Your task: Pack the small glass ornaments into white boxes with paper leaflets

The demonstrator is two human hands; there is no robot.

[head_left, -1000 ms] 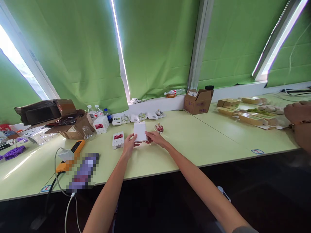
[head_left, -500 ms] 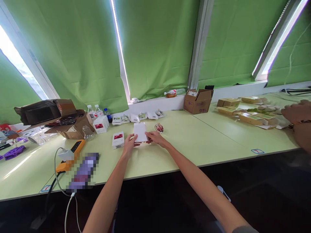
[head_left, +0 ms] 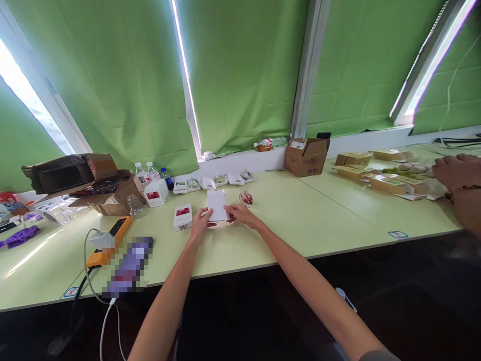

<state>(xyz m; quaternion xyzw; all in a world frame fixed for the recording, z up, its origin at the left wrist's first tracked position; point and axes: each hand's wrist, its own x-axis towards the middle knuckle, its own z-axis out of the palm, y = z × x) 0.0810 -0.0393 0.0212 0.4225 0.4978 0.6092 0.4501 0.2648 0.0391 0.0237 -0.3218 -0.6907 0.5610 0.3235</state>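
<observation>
Between my two hands is a small white box (head_left: 217, 204), its blank face turned up toward me. My left hand (head_left: 201, 224) grips its lower left edge, and my right hand (head_left: 239, 214) closes on its lower right edge. Just left of it on the table stands a white box with a red picture (head_left: 183, 217) and a barcode on its front. Beyond my right hand lies a round, gold-rimmed ornament (head_left: 246, 198) with reddish contents. Farther back is a row of white packets with round clear ornaments (head_left: 219, 180).
On the left are stacked picture boxes (head_left: 156, 193), bottles (head_left: 149, 172), an open carton (head_left: 112, 198), an orange power strip (head_left: 119, 229) and a blurred phone (head_left: 130, 268). A cardboard box (head_left: 306, 156) stands at the back. Another person's hand (head_left: 458, 173) is by yellow boxes (head_left: 387, 183) at right.
The white box tilts very slightly in my hands, which otherwise stay in place. The other person's hand at the right shifts a little leftward.
</observation>
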